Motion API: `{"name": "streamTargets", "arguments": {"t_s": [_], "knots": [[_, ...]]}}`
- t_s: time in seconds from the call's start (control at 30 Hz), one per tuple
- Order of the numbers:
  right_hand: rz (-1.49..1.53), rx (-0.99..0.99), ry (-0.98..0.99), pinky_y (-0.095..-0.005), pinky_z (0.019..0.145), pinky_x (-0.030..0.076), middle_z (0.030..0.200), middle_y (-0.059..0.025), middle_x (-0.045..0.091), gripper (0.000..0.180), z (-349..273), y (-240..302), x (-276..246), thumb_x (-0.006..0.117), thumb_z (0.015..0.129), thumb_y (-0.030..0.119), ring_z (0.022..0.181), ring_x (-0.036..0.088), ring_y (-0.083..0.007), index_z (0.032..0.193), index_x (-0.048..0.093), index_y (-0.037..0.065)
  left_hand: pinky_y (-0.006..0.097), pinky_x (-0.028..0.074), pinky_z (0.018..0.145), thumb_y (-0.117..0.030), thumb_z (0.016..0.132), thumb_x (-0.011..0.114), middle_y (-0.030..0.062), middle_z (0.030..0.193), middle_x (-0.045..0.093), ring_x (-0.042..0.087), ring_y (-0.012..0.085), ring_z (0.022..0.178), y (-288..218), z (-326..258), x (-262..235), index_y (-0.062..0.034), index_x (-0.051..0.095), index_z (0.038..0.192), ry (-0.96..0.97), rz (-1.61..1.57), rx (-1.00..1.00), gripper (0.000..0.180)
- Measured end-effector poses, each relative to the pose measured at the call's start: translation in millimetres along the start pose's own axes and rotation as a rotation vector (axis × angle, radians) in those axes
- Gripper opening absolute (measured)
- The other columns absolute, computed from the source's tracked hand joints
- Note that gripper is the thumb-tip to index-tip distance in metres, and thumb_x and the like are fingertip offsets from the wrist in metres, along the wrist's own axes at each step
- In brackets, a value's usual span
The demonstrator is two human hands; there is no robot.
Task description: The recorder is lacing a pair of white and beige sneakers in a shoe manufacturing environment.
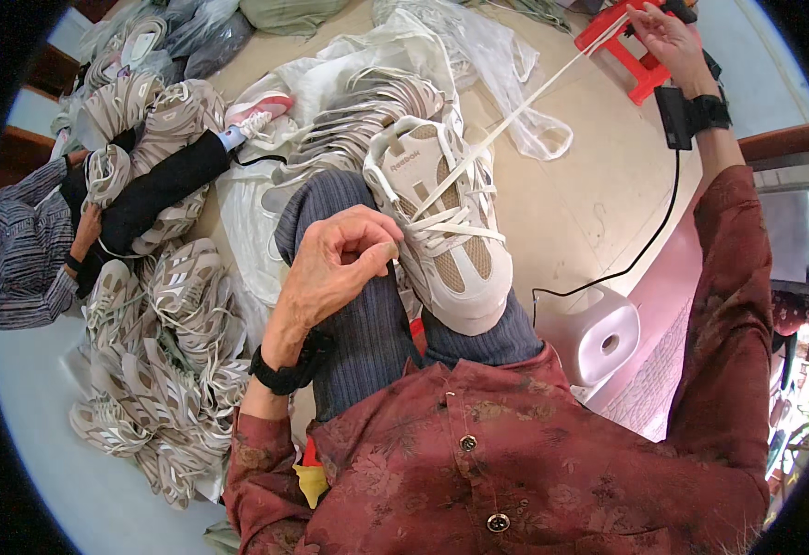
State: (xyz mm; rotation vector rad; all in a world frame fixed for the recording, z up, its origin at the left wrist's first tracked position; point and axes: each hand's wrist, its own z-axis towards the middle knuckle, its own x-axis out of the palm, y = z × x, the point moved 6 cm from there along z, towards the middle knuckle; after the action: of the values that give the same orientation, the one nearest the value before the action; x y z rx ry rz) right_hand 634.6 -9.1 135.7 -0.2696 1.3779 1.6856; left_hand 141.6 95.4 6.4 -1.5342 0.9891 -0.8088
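A beige and white sneaker (450,231) rests across my knees, toe toward me, with mesh panels and laces crossed over its front. From its eyelets a cream shoelace (538,90) stretches taut to the far right. My right hand (668,42), arm fully extended, grips that lace by its far part, above a red plastic stool. Close to the shoe's left side is my left hand (344,259), its fingers curled and thumb pressed to the forefinger. Whether anything is pinched in it I cannot make out.
Many matching sneakers lie piled at the left (164,370); a row of shoe uppers (367,120) lies ahead on white plastic. Another person in striped clothing (30,240) handles a shoe at far left. A red stool (640,65) and a white rounded object with a hole (594,338) stand right.
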Motion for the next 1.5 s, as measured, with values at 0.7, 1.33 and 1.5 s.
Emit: {"name": "streamTargets", "arguments": {"t_s": [0.7,1.33,1.5], "knots": [[0.501,0.414,0.281,-0.0213,0.077,0.046,0.090,0.0014,0.066,0.016,-148,123,217,0.066,0.091,0.013,0.083,0.057,-0.0045,0.100,0.069,0.000,0.018,0.041,0.048,-0.009,0.096,0.052,-0.0010,0.068,0.058,0.049,0.0032,0.053,-14,25,36,-0.0012,0.066,0.118,-0.049,0.131,0.021,0.027],[0.948,0.640,-0.104,-0.0190,0.052,0.039,0.074,0.0041,0.058,0.009,-207,117,261,0.066,0.091,0.011,0.061,0.048,-0.0018,0.091,0.064,0.002,0.040,0.048,0.059,-0.007,0.078,0.061,0.0186,0.065,0.061,0.062,0.0344,0.059,-38,50,59,-0.0075,0.071,0.103,-0.300,0.687,0.180,0.027],[0.927,0.679,-0.163,-0.0186,0.054,0.039,0.074,0.0049,0.058,0.010,-214,118,261,0.065,0.091,0.012,0.063,0.047,-0.0014,0.091,0.063,0.002,0.042,0.047,0.057,-0.005,0.078,0.062,0.0184,0.064,0.061,0.062,0.0343,0.059,-41,55,67,-0.0065,0.071,0.102,-0.268,0.736,0.266,0.026]]}}
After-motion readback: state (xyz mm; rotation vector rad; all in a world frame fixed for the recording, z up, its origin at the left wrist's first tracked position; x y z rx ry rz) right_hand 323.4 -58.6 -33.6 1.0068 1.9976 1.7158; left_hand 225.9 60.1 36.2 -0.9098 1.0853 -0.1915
